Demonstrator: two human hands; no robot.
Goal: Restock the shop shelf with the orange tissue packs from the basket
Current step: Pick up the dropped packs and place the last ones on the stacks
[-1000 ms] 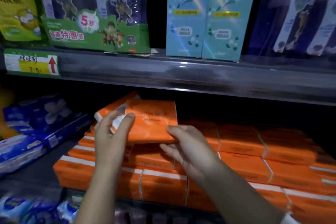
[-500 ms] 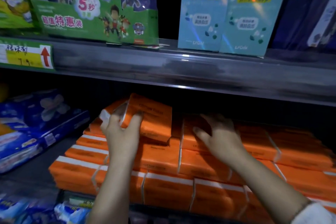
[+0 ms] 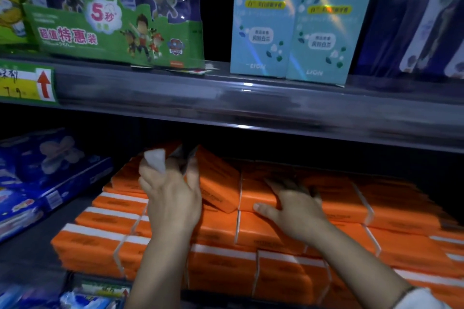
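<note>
Both hands have reached deeper into the lower shelf (image 3: pixel 32 258), and the right hand (image 3: pixel 298 208) has left the orange tissue pack (image 3: pixel 218 183) to lie spread and flat on the stacked packs (image 3: pixel 346 203), holding nothing. Farther in, the left hand (image 3: pixel 173 198) grips that pack by its left end, thumb on its face, the pack tilted on the stack. Placing is under way, I judge; next, lay it flat and release.

glossy plastic orange tissue packs (image 3: pixel 288 276), metal shelf (image 3: pixel 226 105)
</note>
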